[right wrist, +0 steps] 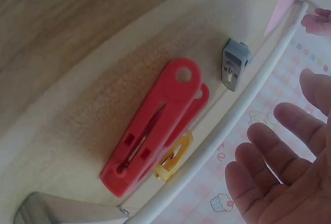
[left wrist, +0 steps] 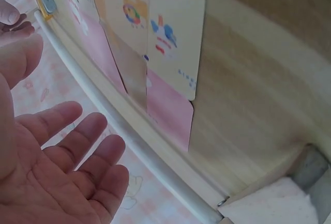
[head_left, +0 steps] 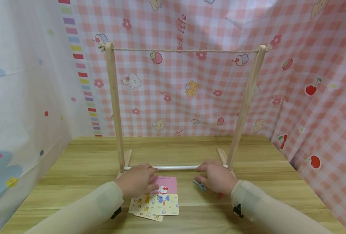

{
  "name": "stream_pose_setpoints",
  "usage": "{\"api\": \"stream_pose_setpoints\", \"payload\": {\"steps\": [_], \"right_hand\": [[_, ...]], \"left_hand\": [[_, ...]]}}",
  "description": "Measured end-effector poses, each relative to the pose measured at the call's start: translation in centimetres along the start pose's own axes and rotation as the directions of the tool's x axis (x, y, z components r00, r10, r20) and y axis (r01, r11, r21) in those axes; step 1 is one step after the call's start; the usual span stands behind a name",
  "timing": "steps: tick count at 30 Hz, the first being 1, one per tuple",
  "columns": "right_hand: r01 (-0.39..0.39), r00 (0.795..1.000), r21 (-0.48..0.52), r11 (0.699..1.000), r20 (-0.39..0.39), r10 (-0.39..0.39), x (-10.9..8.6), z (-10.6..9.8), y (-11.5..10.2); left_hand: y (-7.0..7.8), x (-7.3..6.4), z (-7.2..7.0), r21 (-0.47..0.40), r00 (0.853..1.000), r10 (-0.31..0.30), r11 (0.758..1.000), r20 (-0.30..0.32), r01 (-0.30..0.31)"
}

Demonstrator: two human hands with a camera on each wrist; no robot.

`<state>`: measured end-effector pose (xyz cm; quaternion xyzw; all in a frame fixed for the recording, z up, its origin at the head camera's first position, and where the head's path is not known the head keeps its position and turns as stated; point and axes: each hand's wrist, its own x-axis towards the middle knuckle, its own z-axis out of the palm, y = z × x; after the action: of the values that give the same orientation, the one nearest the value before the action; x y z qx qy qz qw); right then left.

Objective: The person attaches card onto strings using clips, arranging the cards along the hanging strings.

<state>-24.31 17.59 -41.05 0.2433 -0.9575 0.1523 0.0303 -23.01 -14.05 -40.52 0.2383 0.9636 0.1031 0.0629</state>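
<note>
My left hand hovers with loosely spread fingers over the left part of a few overlapping printed cards, pink and cream with small cartoon figures. Its palm and fingers show bare in the left wrist view. On the other side, my right hand is held with relaxed fingers above several clothespins. A grey-blue clothespin lies by its thumb. The right wrist view shows a large red clothespin and a small yellow clothespin on the table, apart from the fingers.
Beyond the hands stands a wooden frame with a left post and a right post. A string spans their tops, and a white rod joins them low down. Patterned cloth hangs behind the wooden table.
</note>
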Motion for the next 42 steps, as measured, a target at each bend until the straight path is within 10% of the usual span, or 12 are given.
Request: {"api": "stream_pose_setpoints", "payload": {"steps": [42], "right_hand": [[0.129, 0.988, -0.104, 0.986, 0.104, -0.118, 0.0, 1.7, 0.0]], "left_hand": [[0.0, 0.2, 1.8, -0.017, 0.997, -0.060, 0.998, 0.049, 0.061]]}}
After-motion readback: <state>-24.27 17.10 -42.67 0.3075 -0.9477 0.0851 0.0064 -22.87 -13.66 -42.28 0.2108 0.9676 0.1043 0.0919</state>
